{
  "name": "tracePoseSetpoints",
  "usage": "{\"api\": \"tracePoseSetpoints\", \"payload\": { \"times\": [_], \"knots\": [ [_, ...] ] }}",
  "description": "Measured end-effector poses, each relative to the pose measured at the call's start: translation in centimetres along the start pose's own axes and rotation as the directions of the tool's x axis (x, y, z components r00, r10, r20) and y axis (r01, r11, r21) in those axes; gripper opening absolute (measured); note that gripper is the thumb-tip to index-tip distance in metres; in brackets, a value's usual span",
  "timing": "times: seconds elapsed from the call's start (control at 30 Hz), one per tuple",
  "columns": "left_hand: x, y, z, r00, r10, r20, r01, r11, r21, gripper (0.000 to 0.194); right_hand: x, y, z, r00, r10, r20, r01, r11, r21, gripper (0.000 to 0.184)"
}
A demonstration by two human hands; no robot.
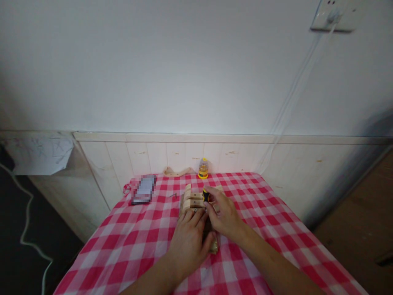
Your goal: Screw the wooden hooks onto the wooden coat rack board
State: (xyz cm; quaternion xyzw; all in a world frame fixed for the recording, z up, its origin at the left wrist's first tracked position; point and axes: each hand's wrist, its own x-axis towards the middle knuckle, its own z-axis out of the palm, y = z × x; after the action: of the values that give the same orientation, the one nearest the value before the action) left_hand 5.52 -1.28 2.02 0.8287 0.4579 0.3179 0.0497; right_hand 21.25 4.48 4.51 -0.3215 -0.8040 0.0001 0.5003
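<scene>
A small slatted wooden piece [195,196] lies on the checked tablecloth in front of me, with dark screw spots along its slats. My left hand [190,235] rests on its near part, fingers laid over the wood and the thumb apart. In my right hand [225,211] a short black and yellow screwdriver [206,195] stands upright over a slat, pinched between thumb and fingers. The screwdriver's tip is hidden. Beside the wood's left edge are small dark screws [175,195]. Both hands cover much of the wood's near and right side.
A yellow-capped screwdriver bit holder [203,169] stands at the table's back edge, near a curved wooden strip [177,172]. A phone [144,189], partly blurred, lies at the back left. The red and white tablecloth [129,246] reaches the panelled wall [156,157]. A white cable hangs from a socket [334,16].
</scene>
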Motion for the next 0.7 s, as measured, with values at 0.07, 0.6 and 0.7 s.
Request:
{"api": "tracePoseSetpoints", "payload": {
  "times": [0.07, 0.6, 0.7],
  "knots": [
    [-0.01, 0.07, -0.07, 1.0, -0.009, 0.004, 0.009, 1.0, 0.01, 0.038, 0.02, 0.05, -0.02, 1.0, 0.019, -0.001, -0.019, 1.0, 0.0, 0.05],
    [-0.03, -0.16, 0.1, 1.0, 0.008, 0.019, -0.008, 0.999, 0.041, 0.045, 0.13, 0.54, -0.08, 0.994, 0.114, 0.006, -0.114, 0.993, 0.02, 0.051],
    [0.03, -0.14, 0.07, 1.0, -0.001, 0.02, 0.0, 0.999, 0.032, 0.044, 0.16, 0.58, -0.09, 0.994, 0.106, 0.002, -0.106, 0.994, 0.014, 0.05]
  ]
}}
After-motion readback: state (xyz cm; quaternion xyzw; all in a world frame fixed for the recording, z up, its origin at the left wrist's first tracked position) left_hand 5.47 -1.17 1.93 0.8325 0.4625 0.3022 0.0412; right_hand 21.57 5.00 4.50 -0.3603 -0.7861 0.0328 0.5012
